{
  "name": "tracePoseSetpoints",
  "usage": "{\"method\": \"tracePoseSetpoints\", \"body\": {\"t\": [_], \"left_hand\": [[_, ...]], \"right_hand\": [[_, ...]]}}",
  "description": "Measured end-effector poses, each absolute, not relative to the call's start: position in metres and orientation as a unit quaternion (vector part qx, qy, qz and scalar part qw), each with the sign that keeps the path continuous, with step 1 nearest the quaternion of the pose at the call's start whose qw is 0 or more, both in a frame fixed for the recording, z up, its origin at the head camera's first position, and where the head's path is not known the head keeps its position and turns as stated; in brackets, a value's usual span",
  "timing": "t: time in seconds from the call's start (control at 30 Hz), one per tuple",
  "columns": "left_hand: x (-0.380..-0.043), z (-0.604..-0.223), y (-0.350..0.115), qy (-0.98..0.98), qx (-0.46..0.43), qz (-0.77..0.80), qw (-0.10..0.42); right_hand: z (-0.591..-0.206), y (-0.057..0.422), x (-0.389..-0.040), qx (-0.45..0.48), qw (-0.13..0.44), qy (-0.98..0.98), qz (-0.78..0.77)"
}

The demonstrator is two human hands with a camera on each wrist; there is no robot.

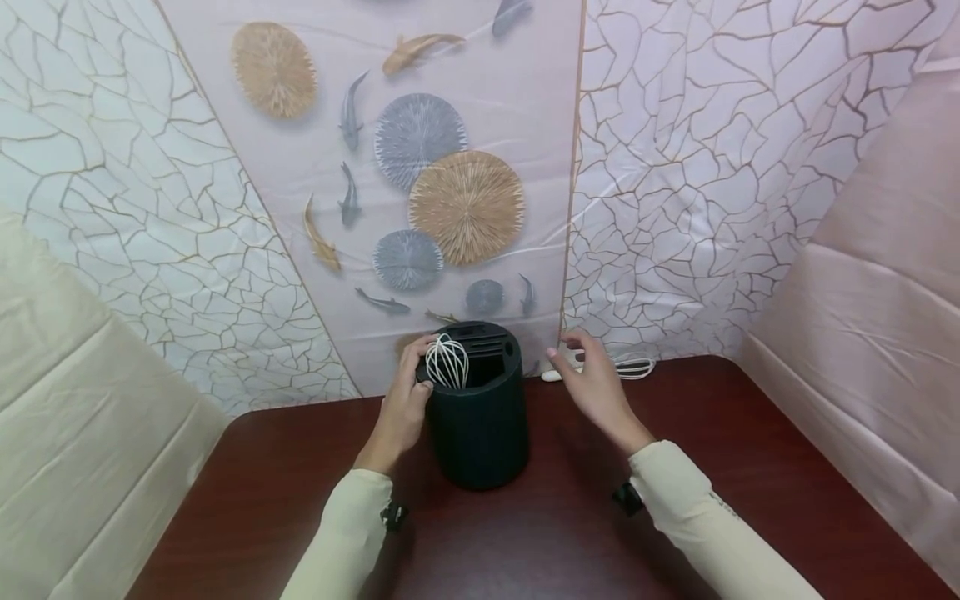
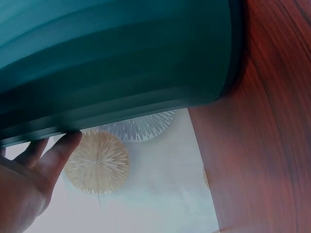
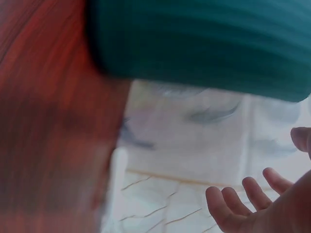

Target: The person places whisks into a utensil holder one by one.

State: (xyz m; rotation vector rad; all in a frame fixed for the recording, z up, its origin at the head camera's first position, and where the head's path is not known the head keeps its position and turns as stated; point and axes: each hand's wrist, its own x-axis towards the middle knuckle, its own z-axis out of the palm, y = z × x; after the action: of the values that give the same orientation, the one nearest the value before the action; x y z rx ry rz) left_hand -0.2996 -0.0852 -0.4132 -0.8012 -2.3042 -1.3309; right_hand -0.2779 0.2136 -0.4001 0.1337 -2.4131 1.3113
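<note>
Patterned wall covering (image 1: 675, 108) behind a dark red bench (image 1: 510, 550); one whisk seems still to be stowed.
The left hand (image 1: 403, 404) is curved, fingers gripping the rim; the first whisk (image 1: 447, 363) is placed inside the green holder (image 1: 480, 437). The right hand (image 1: 594, 387) is held apart, fingers parted, nothing grasped, near the second whisk (image 1: 551, 376), left on the bench.

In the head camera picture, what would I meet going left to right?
Pale left panel, left hand, dark green holder with a white whisk in it, right hand, pale right panel.
</note>
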Motion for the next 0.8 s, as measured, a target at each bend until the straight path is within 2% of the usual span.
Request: {"method": "tracePoseSetpoints", "body": {"t": [0.27,0.6,0.8], "left_hand": [[-0.301,-0.412,-0.086,-0.812,-0.281,-0.482,0.172],[-0.302,-0.412,-0.089,-0.809,-0.28,-0.486,0.174],[-0.304,-0.412,-0.087,-0.806,-0.29,-0.482,0.183]], "right_hand": [[-0.431,0.228,-0.302,0.047,0.19,-0.888,0.417],[-0.466,0.23,-0.33,0.104,0.104,-0.946,0.288],[-0.477,0.227,-0.335,0.115,0.076,-0.966,0.22]]}}
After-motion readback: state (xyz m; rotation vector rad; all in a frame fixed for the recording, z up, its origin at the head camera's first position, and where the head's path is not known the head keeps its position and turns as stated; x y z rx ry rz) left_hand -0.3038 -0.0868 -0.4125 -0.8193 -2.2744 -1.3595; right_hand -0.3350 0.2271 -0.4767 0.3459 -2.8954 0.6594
